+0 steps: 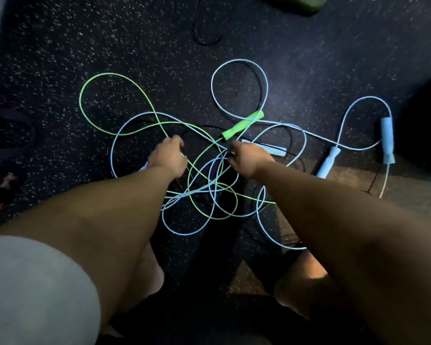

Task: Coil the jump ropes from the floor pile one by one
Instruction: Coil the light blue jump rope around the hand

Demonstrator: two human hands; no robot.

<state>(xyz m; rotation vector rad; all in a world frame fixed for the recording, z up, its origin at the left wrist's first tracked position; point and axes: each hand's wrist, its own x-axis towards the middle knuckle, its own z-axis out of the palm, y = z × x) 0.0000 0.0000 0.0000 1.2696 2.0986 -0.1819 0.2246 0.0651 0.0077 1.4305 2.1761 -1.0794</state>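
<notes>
A tangled pile of jump ropes lies on the dark speckled floor. A green rope (95, 78) loops out to the left; its green handle (243, 125) rests in the middle. Pale blue ropes (239, 62) loop around it, with blue handles at the right (388, 140), (327, 162) and one (275, 150) just beyond my right hand. Thin black rope (259, 95) threads through the pile. My left hand (168, 158) is down in the pile, fingers curled around the green cord. My right hand (244, 156) pinches cords at the pile's centre; which cord it grips is unclear.
A green object (299, 2) lies at the top edge, with a black cord loop (207, 38) below it. Dark straps (13, 135) and small red items (3, 192) sit at the left. A black round shape (423, 125) is at the right. My knees are at the bottom.
</notes>
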